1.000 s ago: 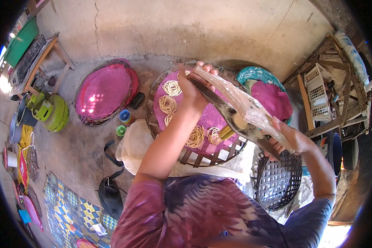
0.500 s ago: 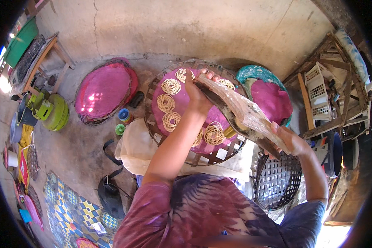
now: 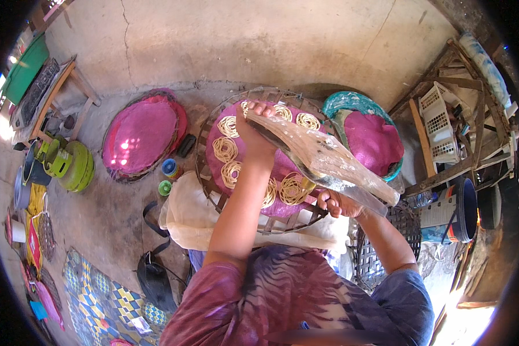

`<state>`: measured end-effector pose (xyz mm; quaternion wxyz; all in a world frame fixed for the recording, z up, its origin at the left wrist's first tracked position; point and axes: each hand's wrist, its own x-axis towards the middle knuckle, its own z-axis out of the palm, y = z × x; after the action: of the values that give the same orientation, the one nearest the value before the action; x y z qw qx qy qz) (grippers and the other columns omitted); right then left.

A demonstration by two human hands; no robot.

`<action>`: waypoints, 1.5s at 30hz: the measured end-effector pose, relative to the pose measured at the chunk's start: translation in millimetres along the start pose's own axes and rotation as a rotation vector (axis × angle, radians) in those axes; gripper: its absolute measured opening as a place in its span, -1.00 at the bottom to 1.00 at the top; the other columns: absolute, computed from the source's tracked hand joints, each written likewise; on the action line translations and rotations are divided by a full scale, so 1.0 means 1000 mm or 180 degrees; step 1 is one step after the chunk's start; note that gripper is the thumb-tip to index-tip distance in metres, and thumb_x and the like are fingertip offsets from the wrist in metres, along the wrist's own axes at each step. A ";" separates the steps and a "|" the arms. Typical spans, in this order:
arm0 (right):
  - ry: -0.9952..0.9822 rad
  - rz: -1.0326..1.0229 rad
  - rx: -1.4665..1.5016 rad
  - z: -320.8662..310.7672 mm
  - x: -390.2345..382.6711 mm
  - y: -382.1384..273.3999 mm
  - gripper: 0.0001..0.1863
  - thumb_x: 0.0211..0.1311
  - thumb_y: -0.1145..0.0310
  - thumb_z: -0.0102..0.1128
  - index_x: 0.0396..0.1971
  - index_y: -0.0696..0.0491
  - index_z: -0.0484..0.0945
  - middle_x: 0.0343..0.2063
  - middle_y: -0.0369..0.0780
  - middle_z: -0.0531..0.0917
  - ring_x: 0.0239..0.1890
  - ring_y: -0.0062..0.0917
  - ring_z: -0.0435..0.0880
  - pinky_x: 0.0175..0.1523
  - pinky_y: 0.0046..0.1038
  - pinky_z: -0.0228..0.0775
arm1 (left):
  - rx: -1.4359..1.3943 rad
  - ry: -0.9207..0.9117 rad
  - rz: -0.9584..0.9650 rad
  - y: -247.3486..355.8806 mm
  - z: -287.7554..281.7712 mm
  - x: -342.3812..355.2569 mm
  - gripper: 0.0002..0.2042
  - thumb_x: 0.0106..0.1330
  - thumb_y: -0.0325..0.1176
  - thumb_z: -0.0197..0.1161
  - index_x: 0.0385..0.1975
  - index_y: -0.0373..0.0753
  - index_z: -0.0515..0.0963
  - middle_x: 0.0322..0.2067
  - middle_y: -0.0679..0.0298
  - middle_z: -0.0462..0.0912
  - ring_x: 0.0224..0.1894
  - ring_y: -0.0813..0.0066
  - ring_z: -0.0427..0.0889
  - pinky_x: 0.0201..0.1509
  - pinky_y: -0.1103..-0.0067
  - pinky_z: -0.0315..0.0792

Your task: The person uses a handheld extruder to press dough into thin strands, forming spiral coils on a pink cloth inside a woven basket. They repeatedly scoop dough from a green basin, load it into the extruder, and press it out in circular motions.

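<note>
My left hand [image 3: 255,130] is closed round the upper left end of a hinged-looking wooden press [image 3: 323,147], two whitish, worn pieces held at a slant. My right hand [image 3: 343,205] is under its lower right part, fingers curled; what they hold is hidden. A brass-coloured cylinder [image 3: 308,185] shows partly beneath the wood. Below lies a round openwork bamboo tray [image 3: 203,158] lined with pink cloth, carrying several coils of pale, noodle-like strands [image 3: 294,189], some hidden by the press and my arm.
A turquoise basin [image 3: 334,104] with pink cloth sits behind right, a wooden rack [image 3: 421,138] beyond. A woven basket [image 3: 386,254] and bucket [image 3: 461,207] stand right. Left are pink-covered trays [image 3: 141,130], small containers [image 3: 170,168], a green gas cylinder [image 3: 75,167] and a black bag [image 3: 153,274].
My right hand has shifted left, from the press's right end to beneath it. My left hand has moved slightly left, and the upper piece of wood lies flatter over the tray.
</note>
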<state>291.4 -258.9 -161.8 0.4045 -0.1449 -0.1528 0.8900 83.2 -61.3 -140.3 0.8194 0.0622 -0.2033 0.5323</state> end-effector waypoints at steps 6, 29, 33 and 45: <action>0.1123 -0.0348 -0.3886 0.018 0.026 0.008 -0.43 0.20 0.23 0.04 0.23 0.06 0.31 -0.14 -0.01 0.54 -0.23 -0.21 0.64 -0.11 -0.27 0.53 | 0.0315 -0.0044 -0.0055 0.044 0.063 0.005 -0.53 0.37 0.18 -0.11 -0.56 -0.02 0.51 -0.64 0.43 0.50 -0.55 0.43 0.46 -0.44 0.42 0.37; 0.1490 -0.1834 -0.7138 0.036 0.060 -0.004 -0.86 -0.02 0.48 0.29 -0.39 0.10 0.64 -0.22 -0.19 0.60 -0.18 -0.28 0.61 -0.03 -0.31 0.43 | 0.2402 -0.0564 -0.1274 0.082 0.210 -0.117 -0.06 0.39 0.30 -0.65 -0.79 -0.43 0.45 -0.81 0.03 0.46 -0.81 0.20 0.46 -0.73 0.43 0.39; 0.1773 -0.1856 -0.7143 0.040 0.054 0.000 -0.83 -0.04 0.50 0.30 -0.36 0.11 0.62 -0.23 -0.18 0.58 -0.18 -0.27 0.60 -0.05 -0.30 0.42 | 0.2428 -0.0605 -0.1222 0.080 0.211 -0.117 -0.07 0.39 0.30 -0.64 -0.82 -0.41 0.43 -0.83 0.06 0.44 -0.83 0.25 0.45 -0.76 0.47 0.37; 0.1592 -0.1553 -0.7895 0.052 0.033 0.018 -0.70 -0.09 0.61 0.22 -0.25 0.13 0.61 -0.21 -0.14 0.56 -0.14 -0.25 0.57 -0.02 -0.28 0.38 | 0.2375 -0.0885 -0.1289 0.083 0.222 -0.107 -0.08 0.39 0.31 -0.64 -0.82 -0.37 0.43 -0.84 0.13 0.45 -0.84 0.29 0.45 -0.75 0.46 0.39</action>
<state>239.0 -252.9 -125.5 0.1690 -0.5524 -0.8162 0.0062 -88.0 -187.2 9.1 0.7935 0.4630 -0.0893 0.3846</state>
